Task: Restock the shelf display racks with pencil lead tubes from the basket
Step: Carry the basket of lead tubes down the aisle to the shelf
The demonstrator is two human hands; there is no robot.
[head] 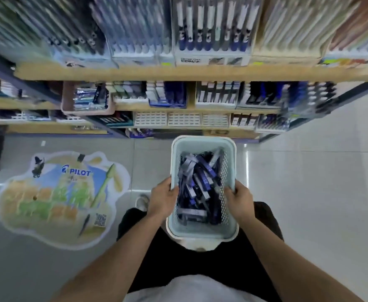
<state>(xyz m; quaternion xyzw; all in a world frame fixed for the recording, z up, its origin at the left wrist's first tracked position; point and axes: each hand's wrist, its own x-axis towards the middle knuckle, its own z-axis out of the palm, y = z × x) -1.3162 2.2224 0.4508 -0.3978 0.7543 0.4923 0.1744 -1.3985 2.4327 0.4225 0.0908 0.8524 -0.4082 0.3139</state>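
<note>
**Basket in both hands, shelf dead ahead**

Head view, the only one on offer: the pale basket (202, 142) sits right in front of the person, and both hands are on it. The left hand (163, 198) grips the left rim, fingers (174, 190) hooked over the edge into the basket. The right hand (239, 199) clamps the right rim the same way. Neither holds a tube. The tubes (200, 186) lie inside in a loose dark-blue heap, crossed over one another. Whether the basket rests on the knees or hangs in the grip, I cannot tell.

Ahead, the shelf (178, 71) and its racks (216, 94) are blurred, so which slot wants lead can't be read from here. A pink basket (66, 99) sits on a lower shelf to the left, and a sticker (59, 199) lies on the floor (309, 192).

By my reading this is the carry-and-park step, with nothing stocked yet. To do it well:
- Hold the basket level so the heap doesn't slide.
- Set it down close under the racks, then free one hand.
- Take tubes singly from the top of the heap, never from beneath.
- Match each label to its rack before sliding it in.
</note>
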